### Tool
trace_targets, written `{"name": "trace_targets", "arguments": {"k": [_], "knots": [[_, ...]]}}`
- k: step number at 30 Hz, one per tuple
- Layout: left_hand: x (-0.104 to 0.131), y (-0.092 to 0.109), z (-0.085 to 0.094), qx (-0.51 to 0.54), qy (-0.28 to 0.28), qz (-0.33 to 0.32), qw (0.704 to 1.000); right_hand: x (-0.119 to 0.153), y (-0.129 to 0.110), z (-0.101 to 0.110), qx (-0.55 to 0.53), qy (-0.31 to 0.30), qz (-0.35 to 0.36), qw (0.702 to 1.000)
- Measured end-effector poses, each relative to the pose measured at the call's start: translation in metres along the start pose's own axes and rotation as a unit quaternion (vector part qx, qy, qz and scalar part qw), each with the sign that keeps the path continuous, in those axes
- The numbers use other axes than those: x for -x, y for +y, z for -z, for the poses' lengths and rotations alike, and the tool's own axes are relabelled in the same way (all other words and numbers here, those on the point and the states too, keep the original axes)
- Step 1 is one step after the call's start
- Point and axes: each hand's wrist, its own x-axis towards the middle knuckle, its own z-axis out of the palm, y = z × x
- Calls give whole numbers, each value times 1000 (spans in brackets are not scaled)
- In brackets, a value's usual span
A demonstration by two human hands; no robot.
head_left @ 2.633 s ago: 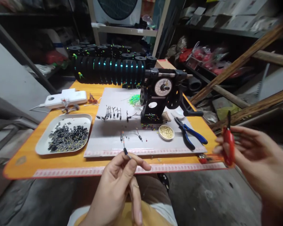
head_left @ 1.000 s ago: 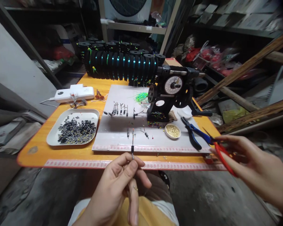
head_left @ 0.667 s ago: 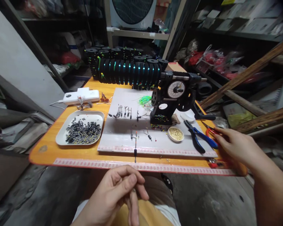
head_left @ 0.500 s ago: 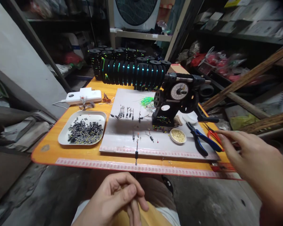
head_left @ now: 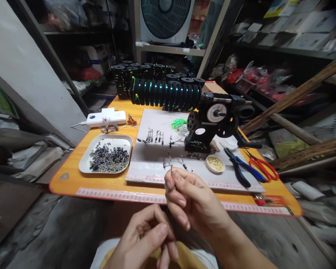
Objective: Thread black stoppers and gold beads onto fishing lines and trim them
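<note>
Low in the head view, my left hand [head_left: 148, 237] is closed, fingers curled, with a thin line running up from it. Just above and to its right, my right hand [head_left: 190, 198] pinches a thin upright piece [head_left: 171, 171] between thumb and forefinger; most of it is hidden by the fingers. Behind the fingertips, several small black cylinders with wires [head_left: 184, 166] lie on the pale board [head_left: 148, 172]. Red-handled scissors [head_left: 264, 168] lie at the right beside blue-handled pliers [head_left: 238, 168], both untouched.
A white tray [head_left: 82, 164] of small black parts stands at the left, near a white power bank [head_left: 106, 117]. A round dish of gold beads [head_left: 215, 164] sits before a black winding machine [head_left: 200, 130] carrying a row of spools [head_left: 168, 91]. A measuring tape [head_left: 109, 194] lines the front edge.
My right hand has left the scissors at the right and come to the middle, above my left hand, where it now pinches the thin piece. The view has shifted slightly.
</note>
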Motion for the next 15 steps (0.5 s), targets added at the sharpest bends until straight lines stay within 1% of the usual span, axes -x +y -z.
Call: {"name": "trace_targets", "arguments": {"k": [3, 7, 9, 11, 12, 13, 14, 15], "knots": [[-2, -6, 1, 56, -15, -15, 998, 3, -1, -1, -4, 24, 17, 1000], [-5, -6, 0, 72, -6, 6, 997, -2, 2, 2, 4, 48, 36, 998], [-6, -4, -2, 37, 18, 32, 999, -4, 4, 5, 28, 47, 34, 998], [-7, -2, -6, -21, 65, 65, 996, 0, 3, 10, 63, 39, 21, 997], [-8, -1, -8, -53, 94, 83, 991, 7, 1, 13, 93, 42, 14, 995], [-9, -1, -9, -80, 118, 97, 985, 16, -3, 15, 145, 54, 13, 988], [-9, -1, -11, -101, 139, 107, 979, 28, -9, 18, 213, 79, 23, 974], [-10, -2, -12, -116, 156, 114, 974, 43, -17, 21, 304, 116, 51, 944]]}}
